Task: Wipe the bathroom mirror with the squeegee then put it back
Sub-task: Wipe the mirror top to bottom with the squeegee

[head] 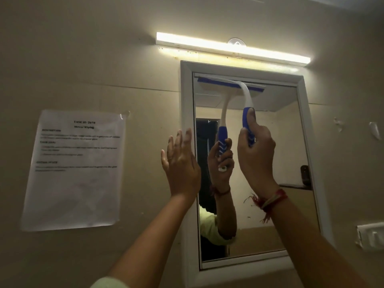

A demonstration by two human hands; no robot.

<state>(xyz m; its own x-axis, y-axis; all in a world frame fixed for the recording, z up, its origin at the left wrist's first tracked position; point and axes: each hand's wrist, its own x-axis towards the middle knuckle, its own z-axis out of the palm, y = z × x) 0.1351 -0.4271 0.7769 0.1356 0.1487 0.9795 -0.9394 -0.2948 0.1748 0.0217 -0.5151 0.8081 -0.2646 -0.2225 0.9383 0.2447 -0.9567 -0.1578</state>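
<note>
A white-framed mirror [270, 163] hangs on the beige wall. The squeegee [245, 94] has a white neck, a blue grip and a blue blade, and its blade lies across the top edge of the glass. My right hand [256, 154] is closed around the blue grip, thumb up along it. My left hand [181, 165] is flat and open, fingers up, resting against the mirror's left frame. The glass reflects the squeegee and my right hand.
A lit tube light [232, 47] runs above the mirror, with a clear suction hook [235, 41] at its middle. A printed task sheet [76, 169] is taped to the wall on the left. A white switch plate [372, 235] sits at the right.
</note>
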